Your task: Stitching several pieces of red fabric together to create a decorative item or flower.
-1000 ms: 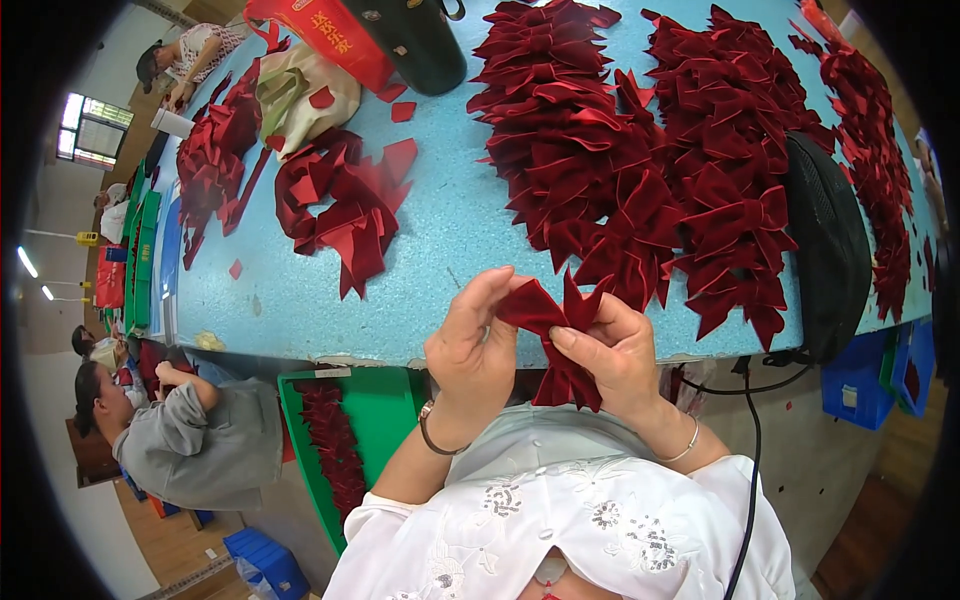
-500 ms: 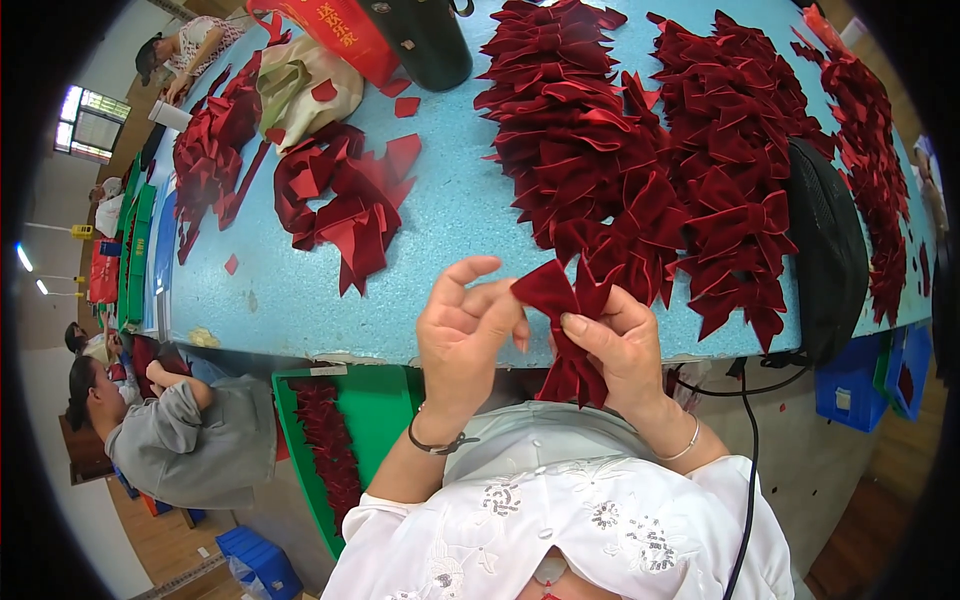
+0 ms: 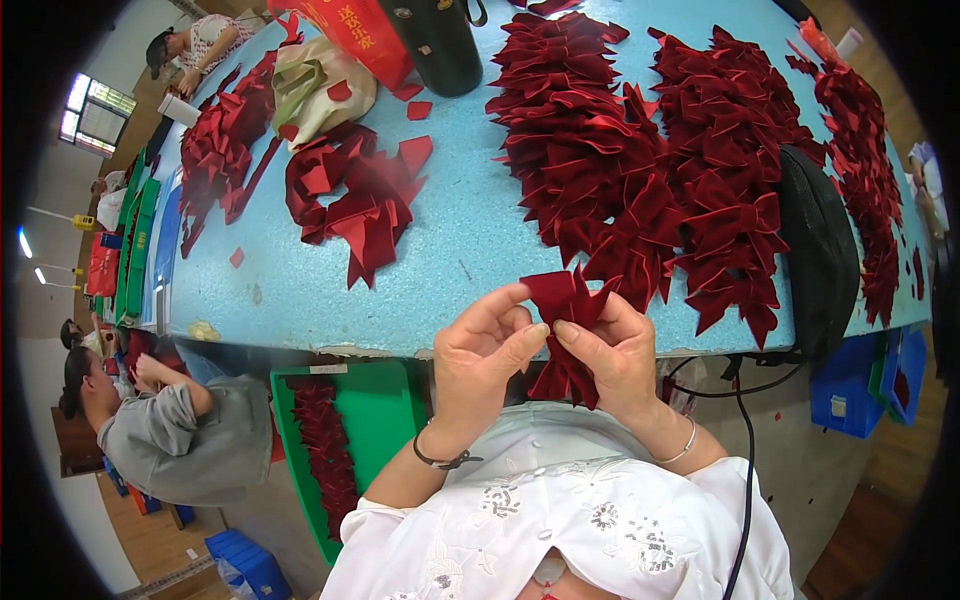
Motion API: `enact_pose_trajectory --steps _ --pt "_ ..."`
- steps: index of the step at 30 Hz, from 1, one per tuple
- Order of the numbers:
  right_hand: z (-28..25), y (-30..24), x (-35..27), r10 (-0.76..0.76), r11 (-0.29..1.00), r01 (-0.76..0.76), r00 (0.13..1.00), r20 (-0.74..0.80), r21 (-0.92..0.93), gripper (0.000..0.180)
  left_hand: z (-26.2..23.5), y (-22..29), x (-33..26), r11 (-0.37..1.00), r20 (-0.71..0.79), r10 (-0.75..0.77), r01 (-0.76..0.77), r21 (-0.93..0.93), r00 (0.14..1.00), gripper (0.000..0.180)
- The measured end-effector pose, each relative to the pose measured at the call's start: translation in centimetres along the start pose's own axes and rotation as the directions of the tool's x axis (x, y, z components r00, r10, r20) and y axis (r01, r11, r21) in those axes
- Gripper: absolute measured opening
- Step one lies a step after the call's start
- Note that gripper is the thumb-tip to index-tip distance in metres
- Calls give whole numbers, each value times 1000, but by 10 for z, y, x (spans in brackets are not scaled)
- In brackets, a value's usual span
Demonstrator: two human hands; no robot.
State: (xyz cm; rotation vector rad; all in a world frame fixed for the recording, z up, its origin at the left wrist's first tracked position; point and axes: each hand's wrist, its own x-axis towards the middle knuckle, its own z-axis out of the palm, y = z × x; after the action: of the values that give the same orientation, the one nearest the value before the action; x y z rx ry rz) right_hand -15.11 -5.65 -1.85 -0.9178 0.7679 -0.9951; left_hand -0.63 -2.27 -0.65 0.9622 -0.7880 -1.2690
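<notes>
A dark red velvet bow (image 3: pixel 567 380) is held in front of me, just over the near edge of the blue table. My right hand (image 3: pixel 618 352) grips its right side, thumb pressed near the middle. Closed at the bow's left loop is my left hand (image 3: pixel 485 350), its thumb tip touching close to the center. The fingers behind the fabric are partly hidden. Beyond my hands lie two long rows of finished-looking bows, one row (image 3: pixel 570 130) straight ahead and another row (image 3: pixel 730 170) to its right.
Loose red velvet pieces (image 3: pixel 355 200) lie at left on the blue table (image 3: pixel 470 190), near a dark bottle (image 3: pixel 440 45). A black bag (image 3: pixel 820 230) sits at right. Below the edge is a green tray (image 3: pixel 385 430) with bows; a black cable (image 3: pixel 748 480) hangs down. A person in grey (image 3: pixel 185 440) sits left.
My left hand has moved in toward the bow's middle, its fingers closing on the left loop. The loop looks flatter and wider. The view has shifted slightly.
</notes>
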Motion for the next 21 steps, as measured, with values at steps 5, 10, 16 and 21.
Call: enact_pose_trajectory --steps 5,10,16,21 --pt "0 0 -5 -59 998 59 998 28 -22 21 5 5 -7 988 26 -154 153 34 988 36" --pt "-2 0 -9 -75 994 77 997 34 -76 21 -3 9 -7 885 191 -232 289 -366 954 35" --pt "-7 -1 -11 -58 992 64 997 49 -113 21 11 13 -12 968 5 -170 166 190 985 17" --pt "-9 -1 -11 -29 999 30 999 38 -31 19 13 1 -15 910 -32 119 -96 404 992 5"
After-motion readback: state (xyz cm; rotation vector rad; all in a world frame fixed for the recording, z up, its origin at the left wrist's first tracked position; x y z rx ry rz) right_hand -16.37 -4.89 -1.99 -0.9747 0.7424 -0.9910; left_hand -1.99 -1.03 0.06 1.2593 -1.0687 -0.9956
